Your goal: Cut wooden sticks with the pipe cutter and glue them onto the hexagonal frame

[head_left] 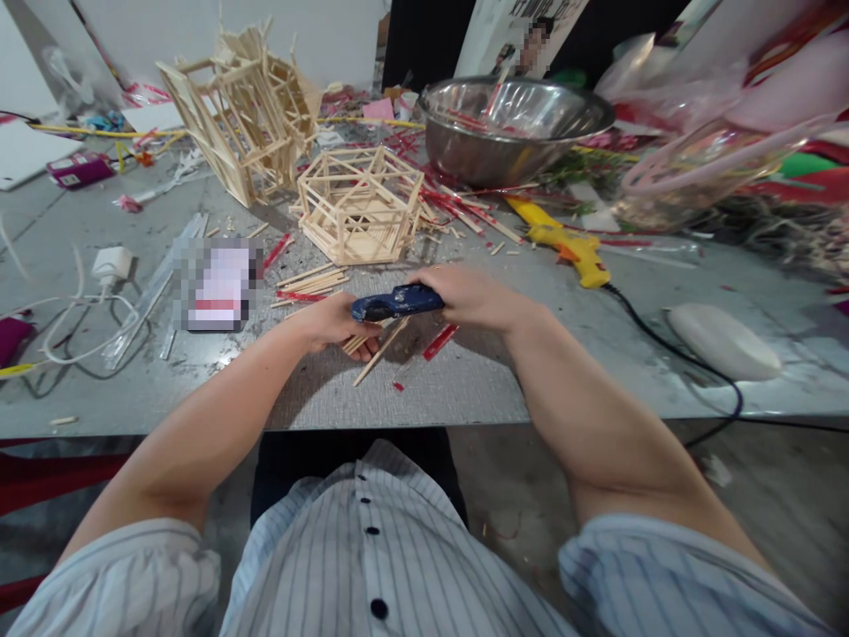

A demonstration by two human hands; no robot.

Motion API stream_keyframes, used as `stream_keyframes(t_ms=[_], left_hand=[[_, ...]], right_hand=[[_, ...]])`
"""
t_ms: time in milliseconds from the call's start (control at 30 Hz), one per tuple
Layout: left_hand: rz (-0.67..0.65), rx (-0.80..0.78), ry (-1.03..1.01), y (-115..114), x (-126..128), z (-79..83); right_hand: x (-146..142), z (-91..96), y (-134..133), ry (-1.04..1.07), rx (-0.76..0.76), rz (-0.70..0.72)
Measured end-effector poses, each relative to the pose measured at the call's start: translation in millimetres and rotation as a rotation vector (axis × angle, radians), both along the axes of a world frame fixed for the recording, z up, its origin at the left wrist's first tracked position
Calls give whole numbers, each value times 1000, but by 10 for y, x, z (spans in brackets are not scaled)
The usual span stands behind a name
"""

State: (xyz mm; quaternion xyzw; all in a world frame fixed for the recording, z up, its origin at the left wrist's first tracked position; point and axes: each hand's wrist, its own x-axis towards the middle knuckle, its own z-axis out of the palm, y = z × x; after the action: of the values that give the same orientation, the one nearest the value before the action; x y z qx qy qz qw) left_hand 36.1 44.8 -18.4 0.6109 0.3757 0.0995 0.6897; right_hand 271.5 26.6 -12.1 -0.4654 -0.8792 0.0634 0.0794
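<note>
My right hand grips a dark blue tool that points left, low over the grey table. My left hand is closed around a few thin wooden sticks, whose ends poke out toward the table's front edge just under the blue tool. The two hands nearly touch. A hexagonal stick frame stands just beyond them, and a taller, tilted stick structure rises behind it at the back left.
A yellow glue gun with a black cord lies right of the frame. A steel bowl stands at the back. Loose red and plain sticks litter the middle. A white charger and cable lie left, a white oval object right.
</note>
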Motion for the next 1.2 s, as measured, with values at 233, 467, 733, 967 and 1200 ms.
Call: stream_keyframes(t_ms=[233,467,733,967,1200], left_hand=[[19,-61,44,-34,27,89],[32,-82,36,-61,34,106],[378,336,-357,84,86,30],[398,530,-399,148,107,-99],[309,599,-276,142,112,-176]], right_hand=[[-11,16,-10,-50,96,-22],[-17,-75,39,34,189,-19],[157,-52,1,442,525,-396],[124,2,-11,320,407,-424],[130,-19,0,337,412,-385]])
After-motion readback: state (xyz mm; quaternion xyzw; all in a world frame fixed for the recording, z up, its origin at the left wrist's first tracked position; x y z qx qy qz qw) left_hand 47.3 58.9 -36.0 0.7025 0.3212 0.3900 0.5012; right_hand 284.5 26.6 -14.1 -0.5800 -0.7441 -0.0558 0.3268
